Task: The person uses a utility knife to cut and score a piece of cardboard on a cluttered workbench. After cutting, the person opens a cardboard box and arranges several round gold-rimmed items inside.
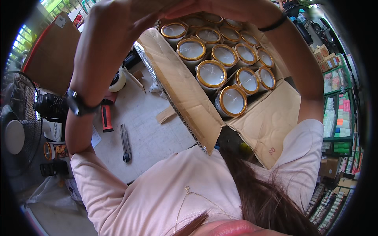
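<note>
Both of my arms are raised and arch over the view. My left hand (138,11), below a dark wristwatch on the forearm, is cut off by the top edge. My right hand (212,6), with a black band at the wrist, reaches in from the other side, close to the left one. Most fingers are out of view, so I cannot see whether either hand holds something. Beneath them stands an open cardboard box (189,100) with several gold-rimmed cylindrical canisters (233,101) wrapped in clear plastic. A retractable utility knife (125,143) lies on the grey tabletop (153,141).
On the left are a red handle (107,118), a tape roll (119,81), a gold-rimmed canister (56,150) and a fan (16,134). A cardboard strip (165,114) lies beside the box. Stocked shelves (338,115) line the right. A large cardboard piece (51,54) stands far left.
</note>
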Demonstrator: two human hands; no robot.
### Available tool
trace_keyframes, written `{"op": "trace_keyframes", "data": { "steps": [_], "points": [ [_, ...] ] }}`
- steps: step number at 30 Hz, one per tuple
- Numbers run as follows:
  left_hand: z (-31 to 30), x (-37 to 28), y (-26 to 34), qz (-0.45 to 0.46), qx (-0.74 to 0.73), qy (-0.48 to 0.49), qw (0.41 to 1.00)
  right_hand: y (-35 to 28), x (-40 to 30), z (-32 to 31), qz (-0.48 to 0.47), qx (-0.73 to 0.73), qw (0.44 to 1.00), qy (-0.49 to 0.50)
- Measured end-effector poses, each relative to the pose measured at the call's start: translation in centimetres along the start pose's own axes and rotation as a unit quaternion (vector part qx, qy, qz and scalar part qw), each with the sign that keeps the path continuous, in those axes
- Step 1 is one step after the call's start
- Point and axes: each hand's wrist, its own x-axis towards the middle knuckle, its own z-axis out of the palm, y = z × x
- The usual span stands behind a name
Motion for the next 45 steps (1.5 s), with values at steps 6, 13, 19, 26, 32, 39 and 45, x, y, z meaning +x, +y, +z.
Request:
{"op": "trace_keyframes", "data": {
  "steps": [6, 13, 19, 26, 32, 39, 45],
  "points": [
    [3.2, 3.8, 0.4, 0.084, -0.103, 0.038, 0.990, -0.6, -3.2, -3.3, 0.003, -0.058, 0.988, 0.146],
    [6.4, 4.8, -4.2, 0.048, -0.091, 0.049, 0.993, 0.6, -6.6, -12.8, 0.000, -0.225, 0.955, 0.193],
    [7.9, 3.4, -5.3, -0.069, -0.156, -0.027, 0.985, 7.3, -7.0, -23.6, 0.015, -0.609, 0.749, 0.260],
    [8.0, 2.7, -5.0, -0.114, -0.215, -0.051, 0.969, 11.2, -4.5, -25.0, -0.089, -0.705, 0.654, 0.258],
    [8.1, 2.6, -4.9, -0.084, -0.206, -0.038, 0.974, 11.7, -1.9, -24.0, 0.093, -0.698, 0.636, 0.316],
    [8.3, 2.8, -4.8, -0.095, -0.185, -0.045, 0.977, 14.3, 0.7, -24.1, 0.170, -0.708, 0.628, 0.277],
    [8.9, 2.5, -5.5, -0.054, -0.169, -0.019, 0.984, 16.7, 1.0, -23.5, 0.193, -0.706, 0.630, 0.259]
  ]
}}
